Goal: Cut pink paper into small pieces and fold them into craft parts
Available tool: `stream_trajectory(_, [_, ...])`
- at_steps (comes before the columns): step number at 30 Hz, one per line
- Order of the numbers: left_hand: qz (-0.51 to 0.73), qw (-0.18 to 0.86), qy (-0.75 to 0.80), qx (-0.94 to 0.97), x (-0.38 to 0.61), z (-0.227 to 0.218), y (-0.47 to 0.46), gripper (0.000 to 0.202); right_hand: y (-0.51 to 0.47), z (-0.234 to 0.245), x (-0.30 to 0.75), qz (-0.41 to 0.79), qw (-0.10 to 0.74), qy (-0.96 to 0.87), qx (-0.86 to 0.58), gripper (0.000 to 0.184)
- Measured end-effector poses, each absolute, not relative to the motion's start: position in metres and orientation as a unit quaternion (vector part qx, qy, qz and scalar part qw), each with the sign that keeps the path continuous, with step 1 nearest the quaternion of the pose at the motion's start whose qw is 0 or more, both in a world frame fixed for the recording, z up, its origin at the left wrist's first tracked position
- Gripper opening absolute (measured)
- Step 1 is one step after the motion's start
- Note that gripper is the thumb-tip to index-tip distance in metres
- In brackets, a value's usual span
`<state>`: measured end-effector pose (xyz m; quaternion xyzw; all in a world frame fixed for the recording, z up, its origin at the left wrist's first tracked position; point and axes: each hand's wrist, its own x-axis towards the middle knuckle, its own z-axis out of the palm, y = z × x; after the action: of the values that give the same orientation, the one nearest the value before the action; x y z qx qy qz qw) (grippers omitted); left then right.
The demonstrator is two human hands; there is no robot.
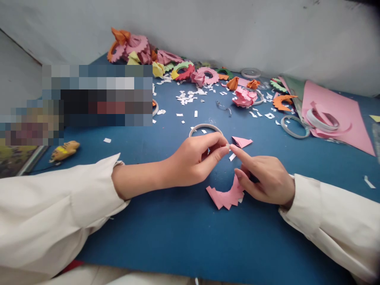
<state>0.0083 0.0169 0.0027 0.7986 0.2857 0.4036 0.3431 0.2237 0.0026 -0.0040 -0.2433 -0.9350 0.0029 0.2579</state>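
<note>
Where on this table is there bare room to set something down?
The blue table looks bare in front, between the jagged pink paper arc and near edge; another patch lies between the right hand and large pink paper sheet. Crowding: folded coloured paper and white scraps along the gray wall.

Pale ring (206,126) partly hidden by left hand (204,156). Right of ring: whitish scrap (227,146), too small to identify. Left of ring: pixelated patch (107,95), contents obscured.
</note>
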Motion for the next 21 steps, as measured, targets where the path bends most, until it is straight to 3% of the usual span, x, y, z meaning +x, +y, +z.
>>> stream_trajectory(8, [0.438,0.286,0.246,0.816,0.0077,0.0021,0.0152,0.014,0.0024,-0.0032,0.2247,0.008,0.25,-0.94,-0.234,0.057])
stream_trajectory(21, [0.429,0.279,0.259,0.82,0.0073,0.0014,0.0155,0.016,0.0043,-0.0034,0.2238,0.024,0.252,-0.939,-0.232,0.058])
